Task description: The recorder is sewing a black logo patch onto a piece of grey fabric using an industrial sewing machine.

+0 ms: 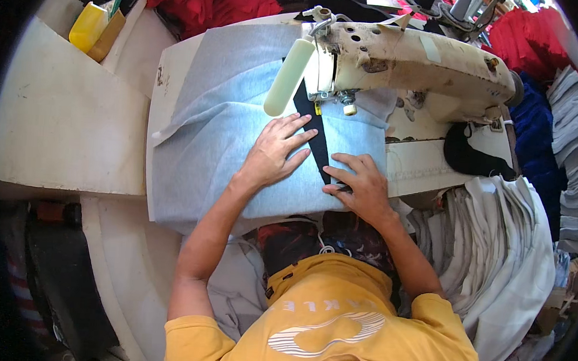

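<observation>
Light grey-blue fabric [211, 161] lies spread over the bed of an industrial sewing machine [425, 65]. A narrow black fabric strip [316, 132] runs down it from under the needle area, tapering toward me. My left hand [281, 148] rests flat with fingers apart, its fingertips reaching the strip's left edge. On the other side, my right hand [360, 185] bends over the strip's lower end, thumb and forefinger touching it; whether they pinch it cannot be made out. A small yellow piece [317, 108] sits beside the presser foot. The needle tip is too small to tell.
A pale oblong lamp [289, 79] hangs left of the machine head. Stacked white fabric pieces [494, 233] drape at my right, beneath a black curved piece [469, 154]. Red cloth [213, 2] is heaped behind. A yellow container [88, 27] stands at the far left.
</observation>
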`<action>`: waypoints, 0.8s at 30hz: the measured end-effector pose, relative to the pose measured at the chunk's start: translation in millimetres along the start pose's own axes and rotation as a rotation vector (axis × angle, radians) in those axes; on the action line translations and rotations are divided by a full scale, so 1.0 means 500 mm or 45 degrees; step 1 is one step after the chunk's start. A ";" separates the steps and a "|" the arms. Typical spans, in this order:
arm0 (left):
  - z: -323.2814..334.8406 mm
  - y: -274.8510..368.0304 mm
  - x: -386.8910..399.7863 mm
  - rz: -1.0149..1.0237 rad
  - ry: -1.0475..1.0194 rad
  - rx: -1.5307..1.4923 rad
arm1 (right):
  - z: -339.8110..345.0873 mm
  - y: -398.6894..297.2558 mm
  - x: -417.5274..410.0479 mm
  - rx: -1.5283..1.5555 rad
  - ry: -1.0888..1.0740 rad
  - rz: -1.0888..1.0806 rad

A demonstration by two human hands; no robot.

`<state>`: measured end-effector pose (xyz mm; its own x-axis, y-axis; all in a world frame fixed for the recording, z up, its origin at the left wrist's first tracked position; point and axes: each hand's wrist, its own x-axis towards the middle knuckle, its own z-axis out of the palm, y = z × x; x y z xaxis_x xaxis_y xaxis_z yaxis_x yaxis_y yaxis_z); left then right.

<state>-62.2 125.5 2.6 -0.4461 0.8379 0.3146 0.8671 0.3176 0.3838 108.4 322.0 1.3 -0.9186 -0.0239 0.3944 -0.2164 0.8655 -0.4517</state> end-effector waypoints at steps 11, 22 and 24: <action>-0.013 -0.041 0.043 0.022 -0.010 0.015 | 0.013 0.028 0.057 -0.023 0.040 -0.034; 0.003 0.031 -0.020 0.008 -0.019 -0.113 | 0.011 0.042 0.066 -0.024 0.006 -0.034; 0.004 0.020 -0.013 0.004 -0.024 -0.119 | 0.014 0.047 0.073 -0.019 0.012 -0.041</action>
<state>-50.4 124.1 2.8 -0.4386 0.8471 0.3000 0.8436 0.2731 0.4623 67.7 338.0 -0.7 -0.9080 -0.0473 0.4163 -0.2409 0.8718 -0.4265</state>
